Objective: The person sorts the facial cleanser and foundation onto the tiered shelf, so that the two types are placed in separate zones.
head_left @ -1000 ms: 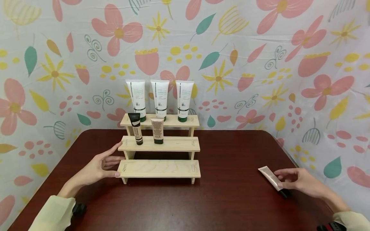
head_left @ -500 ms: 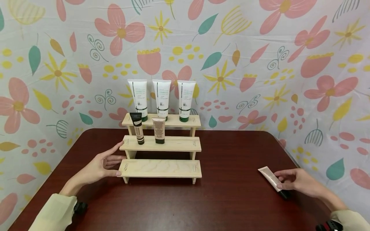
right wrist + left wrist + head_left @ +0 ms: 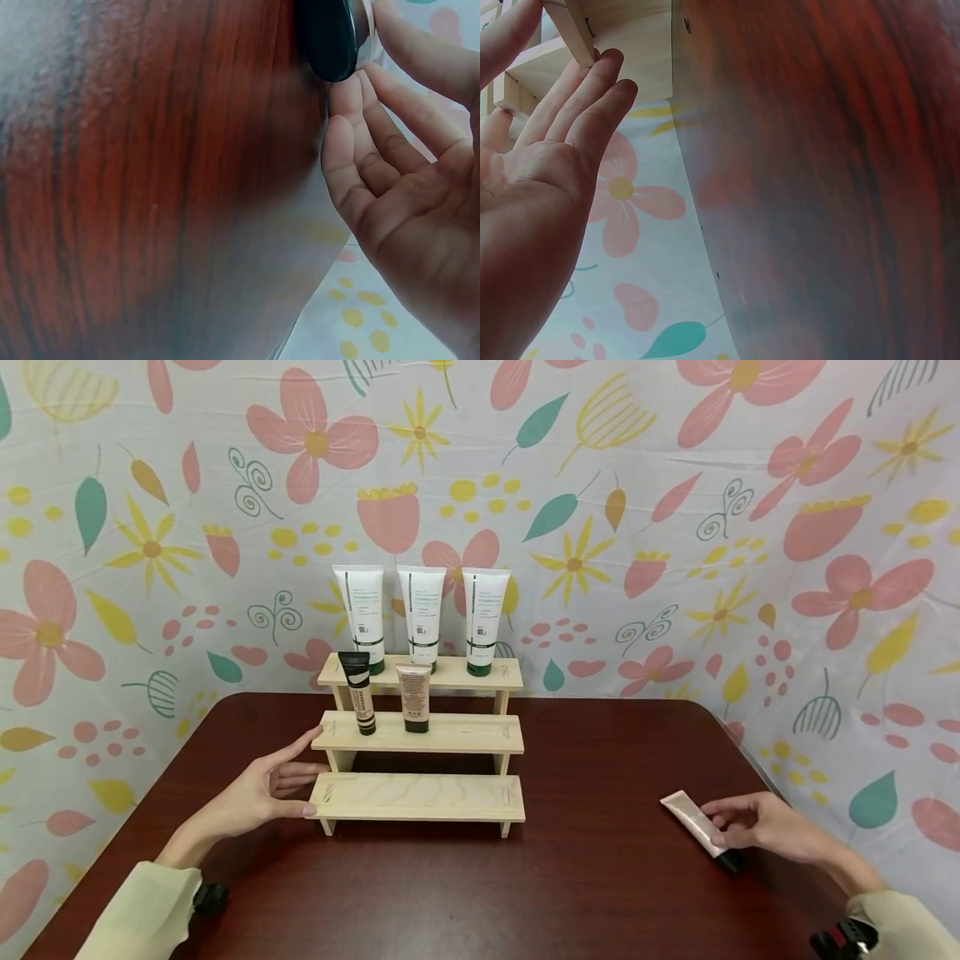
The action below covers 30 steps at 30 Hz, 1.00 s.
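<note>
On the right of the table, my right hand (image 3: 765,831) pinches a pale pink cosmetic tube (image 3: 692,818) between thumb and fingers. The tube slants, its black cap (image 3: 327,37) toward me. My left hand (image 3: 255,797) rests against the left side of a three-step wooden display stand (image 3: 420,795), fingers extended; its thumb touches the bottom step and its index fingertip the middle one. On the middle step stand a slim black-and-beige tube (image 3: 362,706) and a beige tube with a black cap (image 3: 415,693). The bottom step's top is bare.
Three white tubes with green caps stand on the top step: a left one (image 3: 363,610), a middle one (image 3: 422,610) and a right one (image 3: 486,614). The dark red wooden table (image 3: 480,893) meets a flower-patterned cloth (image 3: 585,527) behind and at the sides.
My right hand has shifted slightly left with the pale pink tube between its fingers. The left hand keeps its place at the stand; the head view has shifted a little.
</note>
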Each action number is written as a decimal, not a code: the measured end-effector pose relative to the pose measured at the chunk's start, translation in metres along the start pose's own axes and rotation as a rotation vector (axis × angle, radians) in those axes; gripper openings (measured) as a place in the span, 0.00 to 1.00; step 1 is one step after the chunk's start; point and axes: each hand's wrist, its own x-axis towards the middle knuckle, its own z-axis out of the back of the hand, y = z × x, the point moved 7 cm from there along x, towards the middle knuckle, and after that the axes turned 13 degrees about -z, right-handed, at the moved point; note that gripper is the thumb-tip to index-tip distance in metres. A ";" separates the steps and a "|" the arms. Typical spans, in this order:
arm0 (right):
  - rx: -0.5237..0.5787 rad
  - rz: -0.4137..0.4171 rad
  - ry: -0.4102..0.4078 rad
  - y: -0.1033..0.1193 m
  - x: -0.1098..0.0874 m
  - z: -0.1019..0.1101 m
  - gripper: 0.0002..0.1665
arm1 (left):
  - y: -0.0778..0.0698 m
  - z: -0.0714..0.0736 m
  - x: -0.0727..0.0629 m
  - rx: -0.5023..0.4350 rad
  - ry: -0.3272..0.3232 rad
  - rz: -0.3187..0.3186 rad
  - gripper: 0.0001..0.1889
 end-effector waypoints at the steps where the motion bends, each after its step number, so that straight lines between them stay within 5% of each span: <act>1: 0.004 -0.004 0.011 0.000 0.001 0.000 0.26 | -0.001 -0.001 0.000 -0.005 -0.001 -0.005 0.58; 30: 0.069 0.061 0.173 0.013 0.011 -0.012 0.26 | -0.002 0.000 0.000 -0.016 -0.009 -0.014 0.58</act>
